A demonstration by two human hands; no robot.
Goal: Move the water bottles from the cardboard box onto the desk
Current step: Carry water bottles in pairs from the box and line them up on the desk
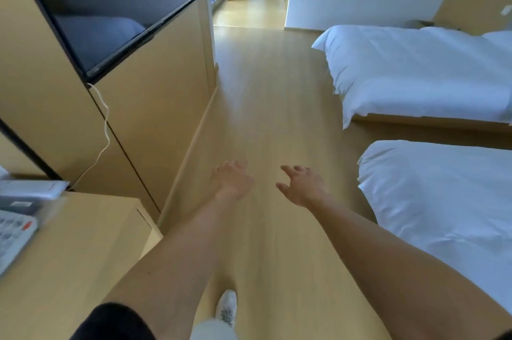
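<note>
We see neither the cardboard box nor any water bottles from here, so we judge the step in hand to be finding the box. To do that well, we should look for it first, go to it with both hands free, and note that the desk [83, 251] lies to the left of and nearer than our left hand [234, 180], so each bottle will have to come back that way. A bare stretch of desk shows beside the telephone [13, 234], which sits at the far left edge; we would set bottles upright there, clear of it.

Both arms reach forward over the wooden floor [263, 90], bare to the short dark sleeves. Our left hand is palm-up, fingers loosely spread, holding nothing. Our right hand [300, 185] hangs just beside it, apart from it, fingers spread and a little curled, thumb out, also empty. Neither touches anything.

Two white beds [415, 76] stand to the right of the right hand. A television [110, 7] hangs on the panelled wall beyond and left of the left hand, and an open doorway lies well ahead.
</note>
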